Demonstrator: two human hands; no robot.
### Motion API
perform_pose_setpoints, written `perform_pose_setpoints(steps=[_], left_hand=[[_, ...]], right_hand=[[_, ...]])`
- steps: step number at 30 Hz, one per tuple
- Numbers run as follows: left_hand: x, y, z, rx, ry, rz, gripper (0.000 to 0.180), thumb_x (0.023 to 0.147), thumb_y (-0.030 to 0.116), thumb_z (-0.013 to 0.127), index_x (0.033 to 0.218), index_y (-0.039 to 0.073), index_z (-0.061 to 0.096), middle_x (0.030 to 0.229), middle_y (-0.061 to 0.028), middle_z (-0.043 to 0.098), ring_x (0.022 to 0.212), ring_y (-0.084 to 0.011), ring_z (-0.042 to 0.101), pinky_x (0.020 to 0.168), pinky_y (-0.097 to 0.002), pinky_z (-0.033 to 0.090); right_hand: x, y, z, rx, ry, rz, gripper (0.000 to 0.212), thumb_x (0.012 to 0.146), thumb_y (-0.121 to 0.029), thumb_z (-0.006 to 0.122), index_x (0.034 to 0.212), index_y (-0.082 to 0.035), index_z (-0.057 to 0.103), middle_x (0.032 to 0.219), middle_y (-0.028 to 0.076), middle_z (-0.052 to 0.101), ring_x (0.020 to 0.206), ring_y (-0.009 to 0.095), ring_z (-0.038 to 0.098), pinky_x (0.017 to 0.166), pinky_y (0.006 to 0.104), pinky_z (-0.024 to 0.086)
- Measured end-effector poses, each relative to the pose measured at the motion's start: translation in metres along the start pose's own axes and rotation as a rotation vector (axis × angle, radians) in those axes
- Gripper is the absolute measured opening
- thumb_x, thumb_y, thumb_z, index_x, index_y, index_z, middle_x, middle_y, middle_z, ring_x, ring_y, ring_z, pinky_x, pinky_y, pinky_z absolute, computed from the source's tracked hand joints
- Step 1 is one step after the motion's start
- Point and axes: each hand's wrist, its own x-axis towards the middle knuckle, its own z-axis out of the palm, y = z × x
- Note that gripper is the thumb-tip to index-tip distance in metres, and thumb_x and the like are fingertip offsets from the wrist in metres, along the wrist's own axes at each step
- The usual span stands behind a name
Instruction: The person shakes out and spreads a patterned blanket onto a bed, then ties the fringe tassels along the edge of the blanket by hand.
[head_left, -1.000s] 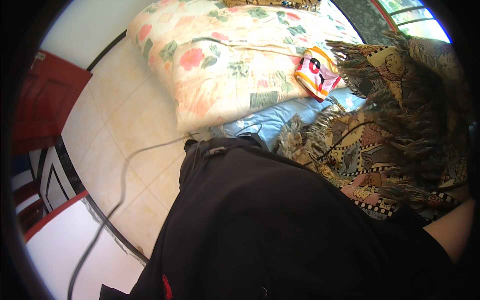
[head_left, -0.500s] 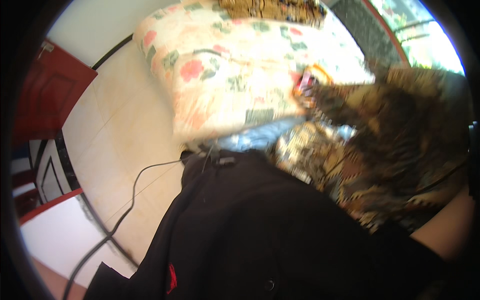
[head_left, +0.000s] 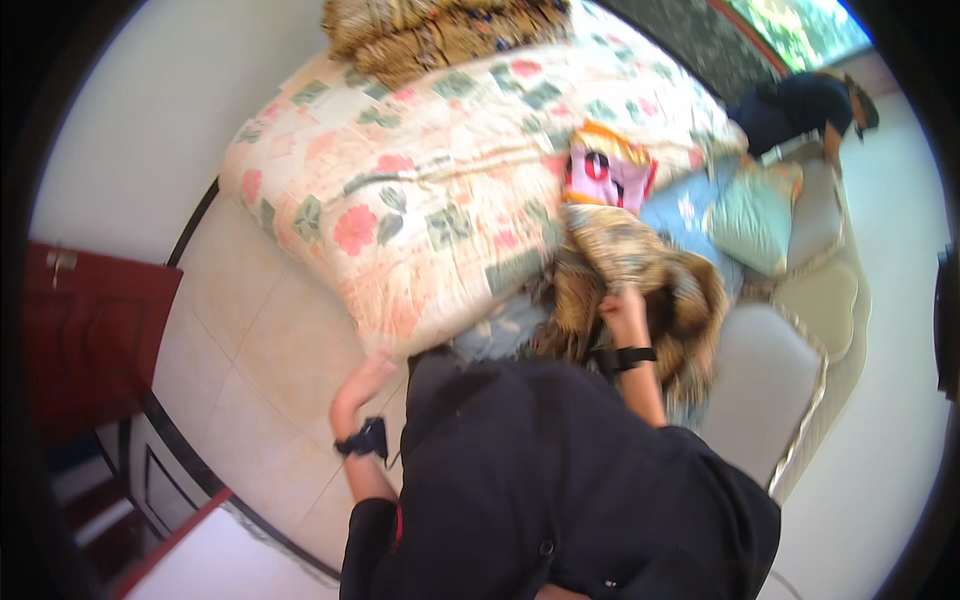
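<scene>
My right hand [head_left: 624,304] is closed on a brown patterned blanket [head_left: 612,242], which hangs bunched around it over the right side of the bed. My left hand [head_left: 372,376] is at the near left corner of a cream quilt [head_left: 430,200] with pink flowers and green leaves. Its fingers blur into the pale cloth, so their grip is unclear. Just beyond the brown blanket lies a small pink cloth item [head_left: 603,176] with an orange edge. A blue sheet [head_left: 685,205] shows beneath.
A light green pillow [head_left: 755,220] rests near the grey padded headboard [head_left: 765,385]. Another brown patterned blanket [head_left: 445,38] lies folded at the quilt's far edge. At the far right another person [head_left: 795,110] bends by the bed. Tiled floor [head_left: 250,340] and a red door [head_left: 95,335] are on the left.
The brown blanket, raised and blurred at the right before, is now lower and bunched by my right hand. Both hands have come into view. The headboard, pillow and other person now show.
</scene>
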Motion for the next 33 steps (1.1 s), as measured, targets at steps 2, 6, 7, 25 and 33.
perform_pose_setpoints(steps=[2, 6, 7, 25, 33], left_hand=[[0.031, -0.041, 0.047, 0.165, -0.383, -0.22, 0.048, 0.083, 0.022, 0.051, 0.127, 0.005, 0.043, 0.121, -0.0136, 0.051, 0.111, -0.025, 0.048, 0.095, -0.0321, 0.036], [0.089, 0.058, 0.029, 0.415, -0.302, 0.092, 0.061, 0.079, 0.032, 0.058, 0.129, 0.002, 0.038, 0.123, -0.0207, 0.048, 0.117, -0.0312, 0.043, 0.098, -0.033, 0.033], [0.103, 0.062, 0.027, 0.383, -0.221, 0.22, 0.066, 0.078, 0.032, 0.06, 0.13, 0.001, 0.035, 0.125, -0.0213, 0.045, 0.119, -0.0312, 0.042, 0.099, -0.0338, 0.033], [0.265, 0.11, 0.013, -0.478, -0.219, 0.312, 0.033, 0.081, 0.002, 0.049, 0.114, -0.002, 0.05, 0.098, -0.0094, 0.06, 0.08, -0.0147, 0.057, 0.072, -0.0261, 0.046], [0.265, -0.008, 0.014, -0.209, -0.228, -0.002, 0.027, 0.083, 0.008, 0.044, 0.109, 0.006, 0.052, 0.08, -0.0046, 0.056, 0.056, -0.0114, 0.046, 0.046, -0.0258, 0.035]], right_hand=[[-0.024, 0.063, -0.012, -0.191, 0.139, 0.228, 0.013, 0.088, -0.019, 0.045, 0.081, -0.009, 0.038, 0.06, 0.0, 0.032, 0.047, 0.012, 0.033, 0.045, 0.0275, 0.029], [-0.035, 0.014, -0.02, -0.408, 0.287, -0.064, 0.016, 0.083, -0.019, 0.046, 0.071, -0.008, 0.046, 0.057, -0.001, 0.042, 0.041, 0.011, 0.036, 0.039, 0.0255, 0.027], [-0.041, -0.005, -0.004, -0.48, 0.343, -0.17, 0.017, 0.083, -0.02, 0.047, 0.071, -0.008, 0.047, 0.055, -0.004, 0.04, 0.041, 0.009, 0.034, 0.04, 0.0251, 0.027], [-0.161, 0.014, 0.055, -1.087, -0.183, -0.551, 0.036, 0.08, -0.019, 0.057, 0.112, -0.004, 0.052, 0.109, 0.016, 0.054, 0.103, 0.03, 0.051, 0.088, 0.037, 0.04], [-0.182, 0.219, -0.157, -0.391, 0.603, 0.307, 0.043, 0.079, -0.021, 0.058, 0.117, -0.005, 0.045, 0.098, 0.009, 0.054, 0.077, 0.018, 0.052, 0.065, 0.034, 0.044]])
